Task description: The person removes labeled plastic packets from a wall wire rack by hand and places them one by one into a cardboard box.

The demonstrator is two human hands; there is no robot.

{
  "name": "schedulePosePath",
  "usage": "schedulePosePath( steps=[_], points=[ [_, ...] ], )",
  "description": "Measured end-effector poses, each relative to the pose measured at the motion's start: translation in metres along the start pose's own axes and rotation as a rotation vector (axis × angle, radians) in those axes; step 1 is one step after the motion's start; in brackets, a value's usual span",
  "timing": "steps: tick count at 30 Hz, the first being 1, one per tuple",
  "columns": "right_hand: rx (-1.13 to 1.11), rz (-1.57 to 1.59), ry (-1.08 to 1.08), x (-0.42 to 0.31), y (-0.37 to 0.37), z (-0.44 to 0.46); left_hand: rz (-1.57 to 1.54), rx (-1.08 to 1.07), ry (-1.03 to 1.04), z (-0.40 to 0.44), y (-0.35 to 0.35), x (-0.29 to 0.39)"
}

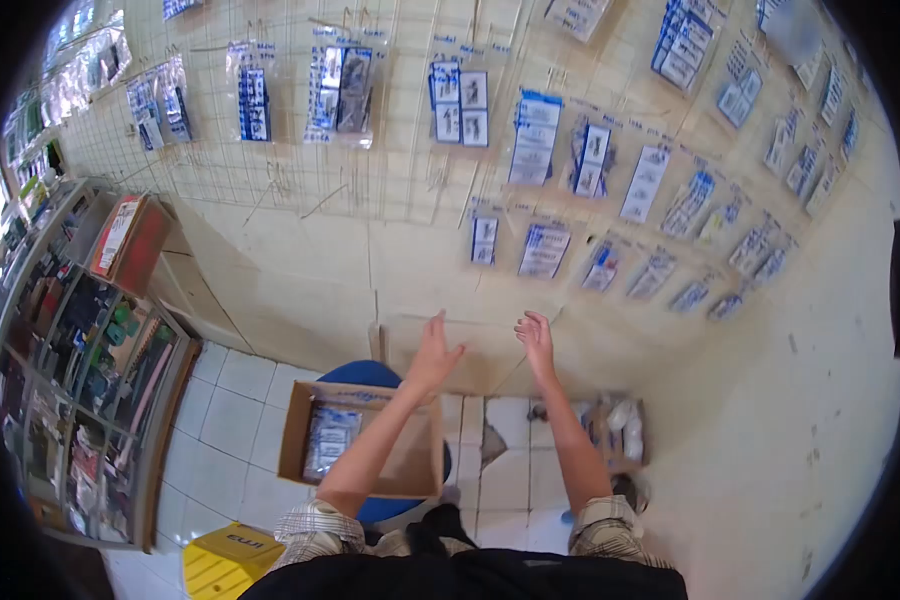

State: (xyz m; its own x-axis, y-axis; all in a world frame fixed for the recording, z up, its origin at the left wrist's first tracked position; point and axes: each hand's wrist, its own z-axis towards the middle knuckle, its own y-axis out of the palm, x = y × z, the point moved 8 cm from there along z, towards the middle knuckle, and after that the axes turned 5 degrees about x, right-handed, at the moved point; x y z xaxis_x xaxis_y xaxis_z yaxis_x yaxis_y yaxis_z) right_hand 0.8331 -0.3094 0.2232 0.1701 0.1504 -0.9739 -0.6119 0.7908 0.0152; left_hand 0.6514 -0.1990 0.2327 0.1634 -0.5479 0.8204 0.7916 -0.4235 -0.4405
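Both of my arms reach forward toward the wall. My left hand point(435, 358) is raised past the far edge of an open cardboard box point(410, 435), its thumb and fingers apart and nothing in it. To its right, my right hand point(536, 342) is held up in front of the wall with loosely bent, parted fingers, also holding nothing. The box sits on a blue round stool point(358, 374). Clear plastic packets with printed labels point(332, 437) lie in the box's left part; my left forearm covers some of the inside. Neither hand touches a packet.
Labelled plastic packets point(547, 248) hang in rows on a wire grid point(320, 185) above. On the left stand a glass display case point(80, 370), a red box point(128, 245) on it, and a yellow object point(232, 562). A container of white items point(625, 430) is at right.
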Motion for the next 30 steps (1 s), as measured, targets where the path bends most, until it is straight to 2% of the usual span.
schedulePosePath(
  steps=[5,7,11,13,17,19,20,22,23,25,27,29,30],
  points=[
    [-0.141,-0.096,-0.146,-0.027,0.03,0.089,-0.037,0.188,-0.106,0.082,0.012,-0.032],
    [-0.08,-0.206,-0.343,-0.037,0.033,0.109,-0.061,0.24,-0.039,0.103,0.017,-0.027],
    [-0.074,-0.198,-0.316,-0.041,0.042,0.127,-0.029,0.229,-0.003,0.125,0.033,-0.026],
    [0.039,-0.355,-0.423,-0.047,0.043,0.131,-0.066,0.261,0.043,0.135,0.036,-0.025],
    [0.062,-0.287,-0.388,-0.037,0.047,0.143,-0.077,0.315,0.085,0.149,0.039,-0.017],
    [0.055,-0.196,-0.351,-0.036,0.048,0.148,-0.168,0.301,-0.052,0.149,0.037,-0.004],
    [0.053,-0.19,-0.351,-0.037,0.047,0.151,-0.162,0.304,-0.051,0.151,0.039,-0.007],
    [-0.12,-0.176,-0.272,-0.042,0.053,0.152,-0.193,0.367,0.039,0.152,0.038,-0.006],
    [-0.129,-0.173,-0.268,-0.046,0.053,0.151,-0.188,0.372,0.032,0.151,0.037,-0.006],
    [-0.15,-0.007,-0.172,-0.051,0.054,0.148,-0.468,0.324,-0.136,0.146,0.031,0.006],
    [-0.172,-0.105,-0.19,-0.059,0.057,0.144,-0.539,0.331,-0.139,0.144,0.024,0.012],
    [-0.171,0.152,-0.291,-0.078,0.058,0.138,-0.613,0.331,-0.139,0.137,0.022,0.019],
    [-0.199,0.154,-0.238,-0.079,0.06,0.136,-0.621,0.326,-0.156,0.132,0.02,0.024]
  ],
)
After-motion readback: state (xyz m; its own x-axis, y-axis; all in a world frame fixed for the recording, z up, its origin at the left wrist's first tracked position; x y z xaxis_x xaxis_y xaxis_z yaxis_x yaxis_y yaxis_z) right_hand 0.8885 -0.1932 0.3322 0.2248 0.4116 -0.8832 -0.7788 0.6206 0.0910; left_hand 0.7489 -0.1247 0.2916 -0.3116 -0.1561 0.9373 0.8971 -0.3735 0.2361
